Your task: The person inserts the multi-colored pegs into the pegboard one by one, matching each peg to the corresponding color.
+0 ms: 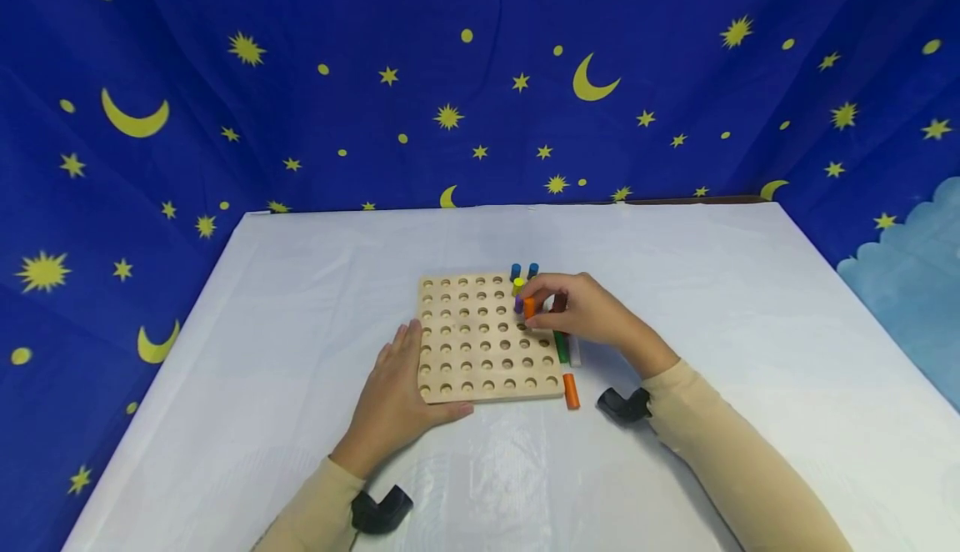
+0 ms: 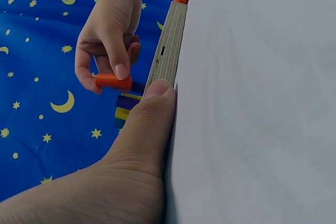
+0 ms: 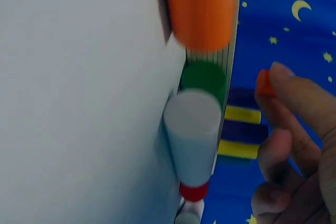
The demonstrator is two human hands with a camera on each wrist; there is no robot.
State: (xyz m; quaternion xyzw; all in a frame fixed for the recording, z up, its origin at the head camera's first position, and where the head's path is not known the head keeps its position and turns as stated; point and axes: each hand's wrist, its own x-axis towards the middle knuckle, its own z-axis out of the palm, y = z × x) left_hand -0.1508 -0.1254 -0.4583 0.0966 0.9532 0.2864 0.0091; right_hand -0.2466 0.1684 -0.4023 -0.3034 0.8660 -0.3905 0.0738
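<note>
Pinching an orange peg (image 1: 529,308) between thumb and fingers, the right hand (image 1: 585,312) has its grip on that piece and holds it upright above the wooden board (image 1: 476,355), toward two o'clock from its middle. At nine o'clock the left hand (image 1: 393,381) lies along the board's edge, fingers extended and thumb along the near side by seven; its grip is released, touching the wood without clasping it. Two blue pegs (image 1: 515,272) stand in the far row at one o'clock, with a yellow peg (image 1: 518,287) and a purple peg (image 1: 518,304) nearer. Just outside the board, past three o'clock, a green peg (image 1: 561,347) and a white peg (image 1: 574,351) lie side by side. A second orange peg (image 1: 572,392) rests on the tabletop (image 1: 675,252) at four.
</note>
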